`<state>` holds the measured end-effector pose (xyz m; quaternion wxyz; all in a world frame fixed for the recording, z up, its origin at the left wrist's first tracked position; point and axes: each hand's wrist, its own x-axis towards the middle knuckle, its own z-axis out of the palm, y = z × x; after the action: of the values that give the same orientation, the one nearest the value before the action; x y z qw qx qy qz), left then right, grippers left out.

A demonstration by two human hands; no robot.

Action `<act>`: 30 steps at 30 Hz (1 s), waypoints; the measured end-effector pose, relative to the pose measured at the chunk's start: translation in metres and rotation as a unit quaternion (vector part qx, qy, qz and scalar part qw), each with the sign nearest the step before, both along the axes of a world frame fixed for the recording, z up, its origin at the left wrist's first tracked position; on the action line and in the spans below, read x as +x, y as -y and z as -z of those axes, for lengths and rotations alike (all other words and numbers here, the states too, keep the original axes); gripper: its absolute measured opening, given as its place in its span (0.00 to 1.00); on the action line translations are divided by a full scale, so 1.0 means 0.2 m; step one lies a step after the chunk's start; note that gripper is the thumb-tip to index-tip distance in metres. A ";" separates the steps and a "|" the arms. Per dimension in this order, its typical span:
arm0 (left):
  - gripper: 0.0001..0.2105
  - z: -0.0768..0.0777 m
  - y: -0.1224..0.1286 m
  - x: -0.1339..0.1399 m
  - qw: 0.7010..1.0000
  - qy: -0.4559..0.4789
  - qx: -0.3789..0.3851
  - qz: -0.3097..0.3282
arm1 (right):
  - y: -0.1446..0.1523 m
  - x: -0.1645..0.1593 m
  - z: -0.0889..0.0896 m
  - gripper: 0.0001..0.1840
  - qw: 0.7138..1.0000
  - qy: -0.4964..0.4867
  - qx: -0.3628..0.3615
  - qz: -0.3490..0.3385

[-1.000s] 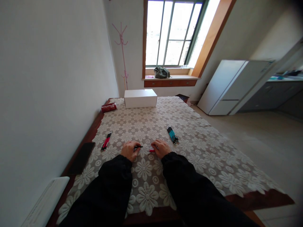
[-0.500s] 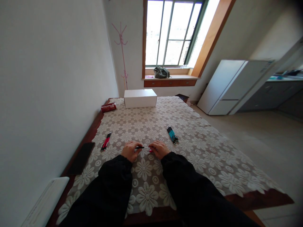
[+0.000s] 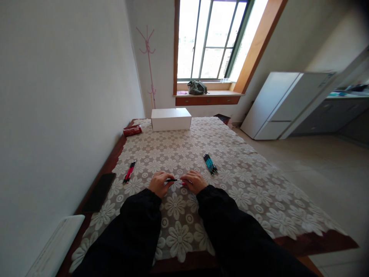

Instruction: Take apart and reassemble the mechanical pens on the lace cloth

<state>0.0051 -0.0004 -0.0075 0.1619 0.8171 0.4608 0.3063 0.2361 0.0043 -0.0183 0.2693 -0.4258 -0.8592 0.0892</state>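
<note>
Over the near middle of the lace tablecloth, my left hand (image 3: 158, 184) pinches a black pen part (image 3: 172, 180) that points to the right. Facing it, my right hand (image 3: 196, 182) is closed on a red pen barrel (image 3: 183, 184), mostly covered by the fingers. A thin, pale piece seems to bridge the small gap between the two parts; whether they touch I cannot tell. Left of my hands lie red-and-black pens (image 3: 129, 172). On the right, several teal-and-black pens (image 3: 210, 164) lie side by side.
A white box (image 3: 171, 120) stands at the table's far end, with a red packet (image 3: 132, 130) to its left. Along the left edge are a dark flat object (image 3: 99, 192) and a white object (image 3: 56, 244). The lace tablecloth (image 3: 242, 196) covers the wooden table.
The black pen part has shifted slightly right, so the gap to my right fingers is narrower. Both hands keep their grip and the other pens lie unmoved.
</note>
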 end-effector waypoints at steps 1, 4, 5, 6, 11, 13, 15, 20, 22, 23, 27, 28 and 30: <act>0.06 0.00 0.00 0.00 1.000 0.002 0.001 0.002 | 0.00 0.00 0.00 0.11 1.000 0.000 -0.001 -0.001; 0.05 0.00 0.00 0.00 1.000 0.009 0.001 0.005 | 0.00 0.00 -0.01 0.12 1.000 -0.001 -0.002 -0.004; 0.05 0.00 0.00 0.00 1.000 0.012 -0.001 0.007 | 0.00 0.00 -0.01 0.12 1.000 -0.001 -0.002 -0.005; 0.05 0.00 0.00 0.00 1.000 0.015 -0.005 0.010 | 0.00 0.00 -0.01 0.12 1.000 -0.002 -0.002 -0.005; 0.04 0.01 0.01 0.01 0.998 0.044 -0.028 0.020 | 0.00 -0.01 0.01 0.11 1.000 -0.007 -0.009 -0.008; 0.04 0.01 0.01 0.01 0.998 0.052 -0.030 0.026 | 0.00 -0.01 0.02 0.11 1.000 -0.013 -0.003 -0.012; 0.05 0.01 0.01 0.01 0.998 0.058 -0.027 0.030 | 0.00 -0.02 0.03 0.10 0.999 -0.024 0.010 -0.020; 0.05 0.03 0.01 0.01 0.997 0.068 -0.013 0.036 | 0.00 -0.03 0.04 0.09 0.998 -0.045 0.040 -0.026; 0.05 0.03 0.00 0.01 0.997 0.062 -0.008 0.033 | 0.00 -0.03 0.04 0.09 0.998 -0.044 0.043 -0.018; 0.05 0.03 0.00 0.01 0.998 0.057 -0.004 0.029 | 0.00 -0.03 0.03 0.09 0.998 -0.044 0.043 -0.012; 0.05 0.03 0.00 0.01 0.999 0.033 0.014 0.009 | 0.00 -0.03 0.03 0.08 0.998 -0.046 0.043 0.012; 0.06 0.02 0.00 0.01 0.999 0.029 0.018 0.006 | 0.00 -0.03 0.03 0.08 0.998 -0.045 0.043 0.015; 0.08 0.01 0.00 0.01 0.999 0.021 0.023 0.006 | 0.00 -0.03 0.03 0.08 0.998 -0.041 0.042 0.020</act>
<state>0.0066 -0.0005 -0.0100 0.1540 0.8170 0.4451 0.3327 0.2306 0.0040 -0.0246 0.3234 -0.4273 -0.8417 0.0654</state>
